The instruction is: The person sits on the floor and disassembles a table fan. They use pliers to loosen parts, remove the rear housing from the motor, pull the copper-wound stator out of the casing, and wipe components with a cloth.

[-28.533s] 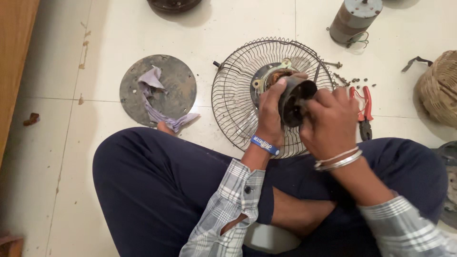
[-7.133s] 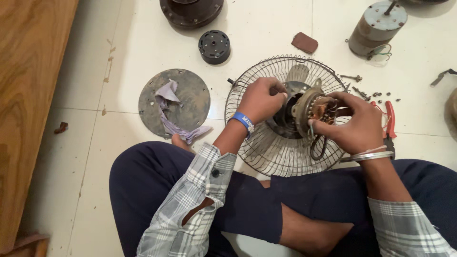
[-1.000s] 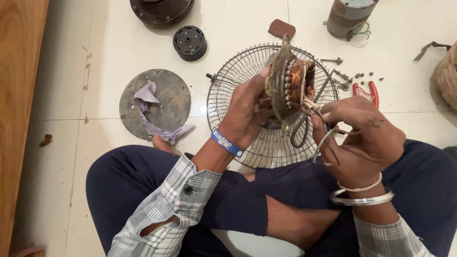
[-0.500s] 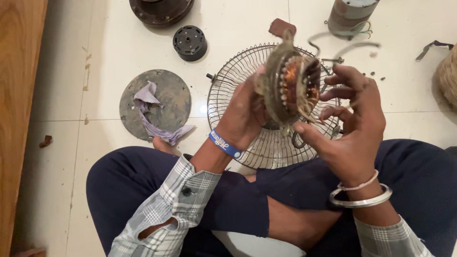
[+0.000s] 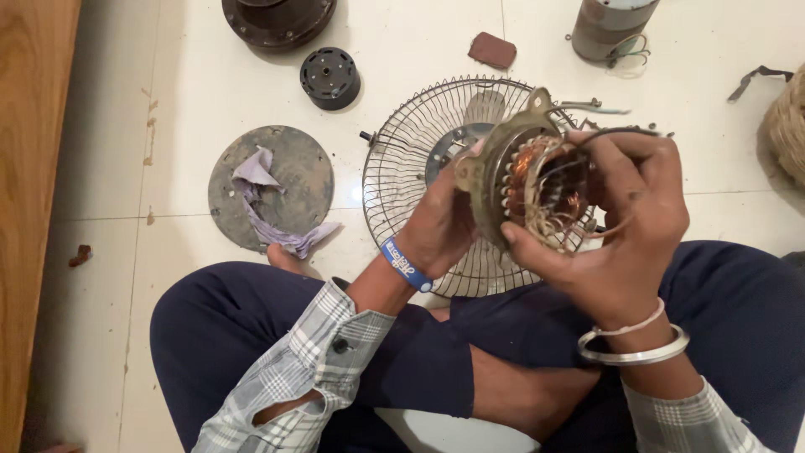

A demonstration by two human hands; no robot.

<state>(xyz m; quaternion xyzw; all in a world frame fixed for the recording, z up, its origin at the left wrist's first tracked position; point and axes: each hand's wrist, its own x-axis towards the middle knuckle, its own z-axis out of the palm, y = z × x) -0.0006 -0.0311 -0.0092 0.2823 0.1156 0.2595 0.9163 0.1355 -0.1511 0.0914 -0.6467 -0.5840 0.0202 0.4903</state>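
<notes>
Fan motor (image 5: 530, 186) held up above the lap, over the wire fan guard (image 5: 419, 159) lying on the floor. Left hand (image 5: 440, 222) wrapped around the motor's metal housing from behind, fingers closed on it. Right hand (image 5: 625, 226) gripping the open face, thumb at the lower rim, fingers curled over the copper windings and loose wires. Round metal plate (image 5: 272, 189) with a crumpled cloth (image 5: 264, 205) left of the guard. Small black cylinder (image 5: 330, 77) farther back.

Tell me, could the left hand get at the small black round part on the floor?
Probably not yet: the left hand grips the motor stator. Freed, the floor to the black round part looks unobstructed.
</notes>
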